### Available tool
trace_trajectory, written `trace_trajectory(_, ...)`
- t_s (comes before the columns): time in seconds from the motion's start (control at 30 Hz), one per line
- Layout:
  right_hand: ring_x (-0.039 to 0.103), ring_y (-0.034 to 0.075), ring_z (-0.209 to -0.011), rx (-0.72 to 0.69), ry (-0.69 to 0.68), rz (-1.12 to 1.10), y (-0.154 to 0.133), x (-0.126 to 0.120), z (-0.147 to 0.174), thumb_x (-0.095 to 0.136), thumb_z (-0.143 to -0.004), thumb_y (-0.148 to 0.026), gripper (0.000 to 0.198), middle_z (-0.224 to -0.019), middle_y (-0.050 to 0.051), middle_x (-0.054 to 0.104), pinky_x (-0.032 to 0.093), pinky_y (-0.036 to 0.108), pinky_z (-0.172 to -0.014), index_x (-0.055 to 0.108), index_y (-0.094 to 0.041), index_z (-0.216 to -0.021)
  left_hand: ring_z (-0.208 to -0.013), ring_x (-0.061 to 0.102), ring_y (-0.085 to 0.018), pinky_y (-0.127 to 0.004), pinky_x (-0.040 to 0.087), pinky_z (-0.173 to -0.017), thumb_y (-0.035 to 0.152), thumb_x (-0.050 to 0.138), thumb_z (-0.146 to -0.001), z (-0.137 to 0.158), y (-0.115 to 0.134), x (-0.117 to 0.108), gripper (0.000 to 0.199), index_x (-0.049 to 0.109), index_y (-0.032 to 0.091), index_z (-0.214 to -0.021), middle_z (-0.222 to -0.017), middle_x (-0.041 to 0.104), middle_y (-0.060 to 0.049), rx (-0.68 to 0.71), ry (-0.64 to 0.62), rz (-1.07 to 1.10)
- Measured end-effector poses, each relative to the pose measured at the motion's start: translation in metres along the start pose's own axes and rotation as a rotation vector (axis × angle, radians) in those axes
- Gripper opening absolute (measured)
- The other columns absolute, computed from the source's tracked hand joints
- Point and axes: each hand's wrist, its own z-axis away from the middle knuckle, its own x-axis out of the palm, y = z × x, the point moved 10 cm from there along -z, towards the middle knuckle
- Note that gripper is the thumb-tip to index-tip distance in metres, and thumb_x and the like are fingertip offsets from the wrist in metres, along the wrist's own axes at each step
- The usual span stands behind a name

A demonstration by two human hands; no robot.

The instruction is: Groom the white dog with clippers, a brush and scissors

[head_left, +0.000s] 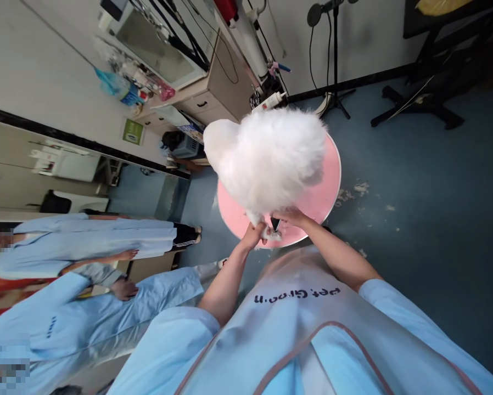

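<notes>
A fluffy white dog (271,159) is on a round pink grooming table (331,181), one leg reaching toward me. My left hand (253,235) is closed around the lower part of that leg (255,218), close to the paw (273,236). Just right of the paw, my right hand (290,215) grips a small dark tool that looks like a hair clipper (275,224); its black end points down at the paw. Most of the tool is hidden by my fingers and the fur.
A white bottle (271,102) and a grooming arm post (252,41) stand behind the dog. Cabinets (205,101) are at the back left. Two people in blue gowns (98,236) stand at left. Loose fur (359,189) lies on the floor; a black stand (336,60) is behind.
</notes>
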Motion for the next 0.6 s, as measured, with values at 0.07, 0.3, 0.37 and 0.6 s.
trace_trajectory(0.07,0.049,0.011,-0.061,-0.012,-0.048,0.001,0.002,0.005,0.000,0.060,-0.069,-0.031,0.016,-0.058,-0.006,0.052,0.036,0.024,-0.060,0.055,-0.019,-0.060,-0.037,0.048,-0.009,-0.023,0.039,-0.037,0.046,0.060,-0.073,0.000,0.002,0.001,0.031,0.047,0.019,-0.067,-0.056,0.055,0.000,0.007,-0.006,-0.012)
trace_trajectory(0.3,0.049,0.012,-0.063,0.032,-0.007,-0.066,0.014,-0.001,-0.003,0.062,-0.069,-0.036,0.020,-0.060,-0.006,0.049,0.038,0.025,-0.060,0.050,-0.021,-0.062,-0.036,0.048,-0.011,-0.025,0.039,-0.037,0.043,0.057,-0.070,-0.006,0.001,-0.001,0.028,0.049,0.019,-0.060,-0.054,0.054,-0.001,0.023,0.032,-0.029)
trace_trajectory(0.37,0.048,0.011,-0.062,0.045,-0.077,-0.033,0.018,0.003,-0.002,0.067,-0.067,-0.036,0.023,-0.060,-0.006,0.050,0.037,0.025,-0.059,0.051,-0.021,-0.063,-0.037,0.048,-0.011,-0.025,0.040,-0.038,0.042,0.055,-0.069,-0.010,0.001,-0.003,0.027,0.051,0.017,-0.058,-0.054,0.055,-0.002,0.028,0.050,-0.042)
trace_trajectory(0.6,0.053,0.013,-0.059,0.177,0.226,-0.318,0.070,-0.056,0.015,0.080,-0.061,-0.043,0.038,-0.063,-0.004,0.055,0.043,0.026,-0.055,0.053,-0.021,-0.077,-0.048,0.055,-0.015,-0.027,0.046,-0.047,0.037,0.057,-0.062,-0.020,-0.002,-0.020,0.022,0.059,0.015,-0.062,-0.053,0.060,-0.005,-0.005,0.275,-0.030)
